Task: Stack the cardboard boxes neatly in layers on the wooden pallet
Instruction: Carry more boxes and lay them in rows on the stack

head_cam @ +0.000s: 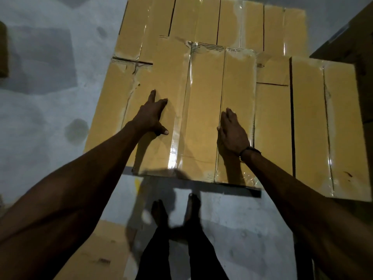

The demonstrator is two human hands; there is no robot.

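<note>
Several long tan cardboard boxes, sealed with clear tape, lie side by side in a stack below me. A raised middle box point(199, 110) sits higher than its neighbours. My left hand point(152, 116) lies flat on its left half, fingers straight and spread. Near the right edge of that box, my right hand point(232, 132) rests on the top with its fingers straight and together. A second row of boxes point(230, 23) lies beyond. The pallet itself is hidden under the boxes.
Grey concrete floor point(40, 122) spreads to the left and in front. My bare feet point(175, 213) stand just before the stack's front edge. Another box point(94, 251) lies on the floor at lower left. More cardboard point(355, 37) rises at the right edge.
</note>
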